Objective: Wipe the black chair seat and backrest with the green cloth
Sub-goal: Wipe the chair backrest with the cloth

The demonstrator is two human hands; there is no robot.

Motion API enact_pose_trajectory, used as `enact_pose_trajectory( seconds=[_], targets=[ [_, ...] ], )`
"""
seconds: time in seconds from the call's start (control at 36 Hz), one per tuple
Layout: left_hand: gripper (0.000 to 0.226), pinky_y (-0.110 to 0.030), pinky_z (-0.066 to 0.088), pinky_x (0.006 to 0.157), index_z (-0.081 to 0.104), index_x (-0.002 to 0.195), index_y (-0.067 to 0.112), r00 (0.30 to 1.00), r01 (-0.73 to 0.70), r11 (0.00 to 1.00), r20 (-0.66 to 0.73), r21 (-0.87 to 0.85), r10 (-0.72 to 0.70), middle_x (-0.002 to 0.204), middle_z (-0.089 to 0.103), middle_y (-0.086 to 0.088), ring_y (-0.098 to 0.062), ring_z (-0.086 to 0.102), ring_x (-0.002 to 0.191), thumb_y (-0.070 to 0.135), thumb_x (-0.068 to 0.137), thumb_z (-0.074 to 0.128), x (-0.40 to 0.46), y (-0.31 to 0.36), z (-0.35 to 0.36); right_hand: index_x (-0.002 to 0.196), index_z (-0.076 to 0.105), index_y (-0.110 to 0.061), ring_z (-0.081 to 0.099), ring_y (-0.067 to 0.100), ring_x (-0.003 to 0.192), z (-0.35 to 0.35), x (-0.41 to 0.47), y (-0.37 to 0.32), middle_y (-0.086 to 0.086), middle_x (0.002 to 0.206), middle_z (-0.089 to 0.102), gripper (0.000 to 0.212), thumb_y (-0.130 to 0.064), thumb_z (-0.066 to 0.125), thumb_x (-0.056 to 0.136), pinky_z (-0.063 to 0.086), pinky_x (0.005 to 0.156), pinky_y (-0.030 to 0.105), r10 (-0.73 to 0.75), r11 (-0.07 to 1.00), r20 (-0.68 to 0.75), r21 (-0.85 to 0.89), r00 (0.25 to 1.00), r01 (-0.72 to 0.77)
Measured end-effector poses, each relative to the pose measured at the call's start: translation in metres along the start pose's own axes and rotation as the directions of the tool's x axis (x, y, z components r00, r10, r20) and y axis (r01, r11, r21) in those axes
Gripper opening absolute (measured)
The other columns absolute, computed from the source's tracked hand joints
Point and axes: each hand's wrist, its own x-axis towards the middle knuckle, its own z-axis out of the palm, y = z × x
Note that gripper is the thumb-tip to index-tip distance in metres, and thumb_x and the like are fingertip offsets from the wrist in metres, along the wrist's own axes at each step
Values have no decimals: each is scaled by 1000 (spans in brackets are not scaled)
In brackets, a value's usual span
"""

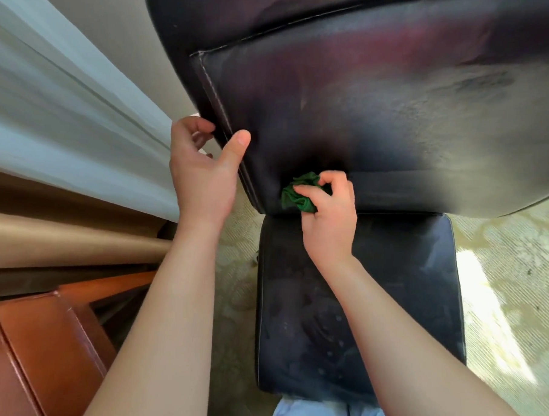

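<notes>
Gripping the bunched cloth [300,194] at frame centre, the right hand [327,219] presses it low on the backrest [349,116] just above the seat [373,290], so long overlapping strokes should work best while the left hand [202,176] clasps the backrest's edge steady.

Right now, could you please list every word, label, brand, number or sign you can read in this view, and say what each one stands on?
There is no readable text in this view.
The black chair backrest and seat show only stitching and wear marks.
The green cloth, held by the right hand, carries no visible tag.
The left hand grips the backrest's edge; nothing is printed there.
</notes>
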Motion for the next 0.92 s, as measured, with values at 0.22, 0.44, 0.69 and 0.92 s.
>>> enact_pose_trajectory(
  seconds=[0.22,0.44,0.69,0.92],
  targets=[
    [34,-33,51,101,46,115,26,998,10,995,-66,-97,-17,125,56,10,-9,54,124,38,89,66,-22,-1,15,106,72,-14,50,12,102,-67,-17,51,1,109,44,33,3,66,78,33,90,5,340,939,-212,123,916,-320],
    [59,-22,51,98,35,132,20,999,18,982,-22,-186,-23,137,42,10,-8,48,130,24,86,72,-42,-12,38,104,61,-7,49,-8,98,-110,14,78,5,108,50,22,-4,62,83,39,92,12,500,864,-596,389,628,-319],
    [57,-27,54,97,38,129,23,999,35,984,-28,-174,-40,136,46,14,-6,52,127,24,85,75,-36,-19,38,105,62,-8,53,12,100,-79,35,65,5,110,48,26,-3,64,80,41,93,14,529,843,-481,393,699,-367],
    [53,-18,54,88,36,124,26,999,31,985,-13,-167,-34,128,47,18,-7,52,125,20,87,74,-34,-17,37,99,70,-5,55,14,96,-11,15,13,9,108,49,33,12,65,71,43,89,15,372,877,-208,398,905,-269]
  ],
)
